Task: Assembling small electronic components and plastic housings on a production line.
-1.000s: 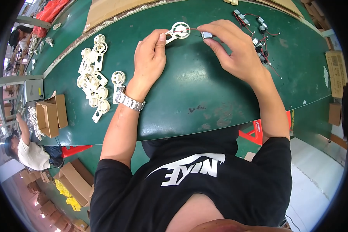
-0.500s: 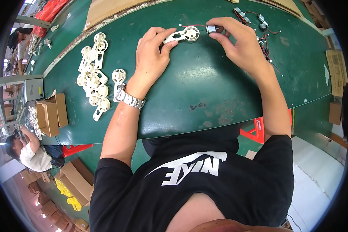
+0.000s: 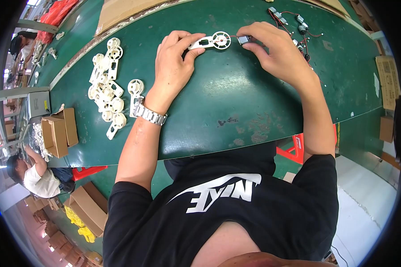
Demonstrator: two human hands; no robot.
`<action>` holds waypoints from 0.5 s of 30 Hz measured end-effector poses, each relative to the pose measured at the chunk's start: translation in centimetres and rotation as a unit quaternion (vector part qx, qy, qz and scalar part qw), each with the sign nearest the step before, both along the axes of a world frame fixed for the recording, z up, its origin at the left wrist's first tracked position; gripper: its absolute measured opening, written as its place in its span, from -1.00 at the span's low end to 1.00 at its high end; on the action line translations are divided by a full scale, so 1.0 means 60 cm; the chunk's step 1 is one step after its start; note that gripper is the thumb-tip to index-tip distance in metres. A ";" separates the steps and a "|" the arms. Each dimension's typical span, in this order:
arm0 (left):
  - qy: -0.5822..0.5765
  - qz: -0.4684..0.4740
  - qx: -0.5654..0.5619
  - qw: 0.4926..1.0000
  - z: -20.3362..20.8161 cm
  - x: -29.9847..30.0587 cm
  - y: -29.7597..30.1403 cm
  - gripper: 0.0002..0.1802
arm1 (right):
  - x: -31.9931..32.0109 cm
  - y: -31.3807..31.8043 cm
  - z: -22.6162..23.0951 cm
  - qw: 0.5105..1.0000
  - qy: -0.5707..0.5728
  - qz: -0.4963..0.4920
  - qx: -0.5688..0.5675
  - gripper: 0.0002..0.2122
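Observation:
My left hand (image 3: 175,60) pinches the narrow end of a white plastic part (image 3: 205,43) between thumb and fingers. At its other end is a round spoked ring, turned toward my right hand (image 3: 276,51). That hand is closed on a small silver motor (image 3: 243,40), held just to the right of the ring with a gap between them. A red wire (image 3: 232,36) runs from the motor to the ring and shows among its spokes; where the wire's tip lies is too small to tell.
A pile of similar white parts (image 3: 106,91) lies on the green table (image 3: 209,111) to the left, with a single one (image 3: 136,86) beside my left wrist. Several wired motors (image 3: 302,29) lie at the far right. Cardboard boxes (image 3: 55,133) and a co-worker (image 3: 40,175) are at the left.
The red wire, which stretched above the ring with its white connector free, now reaches into the ring. My right hand has brought the motor slightly lower and tilted it. My left hand has hardly moved.

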State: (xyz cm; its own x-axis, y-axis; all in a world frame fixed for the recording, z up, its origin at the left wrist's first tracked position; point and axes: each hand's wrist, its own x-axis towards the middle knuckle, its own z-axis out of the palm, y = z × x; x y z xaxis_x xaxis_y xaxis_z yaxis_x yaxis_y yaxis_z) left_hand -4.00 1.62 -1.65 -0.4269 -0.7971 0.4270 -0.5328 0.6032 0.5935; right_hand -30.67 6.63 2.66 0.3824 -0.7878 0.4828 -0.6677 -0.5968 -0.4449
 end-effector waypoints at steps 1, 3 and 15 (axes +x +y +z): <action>0.000 -0.001 0.000 1.000 0.000 -0.001 0.001 -0.63 | 0.003 0.001 -0.002 1.000 -0.006 0.000 0.000 -0.78; 0.000 0.002 -0.019 1.000 0.002 -0.001 0.003 -0.68 | 0.008 0.001 -0.001 1.000 -0.012 0.001 -0.001 -0.78; 0.007 -0.006 -0.060 0.998 0.007 -0.007 0.010 -0.66 | 0.025 0.005 -0.008 0.990 -0.120 -0.029 0.060 -0.79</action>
State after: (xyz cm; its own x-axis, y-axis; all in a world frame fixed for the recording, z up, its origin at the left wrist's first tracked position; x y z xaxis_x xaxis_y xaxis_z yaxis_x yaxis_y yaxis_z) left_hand -4.39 2.20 -1.23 -0.4302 -0.7349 0.5243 -0.5170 0.6766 0.5243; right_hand -29.18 6.92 2.15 0.2193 -0.8630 0.4551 -0.5656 -0.4926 -0.6614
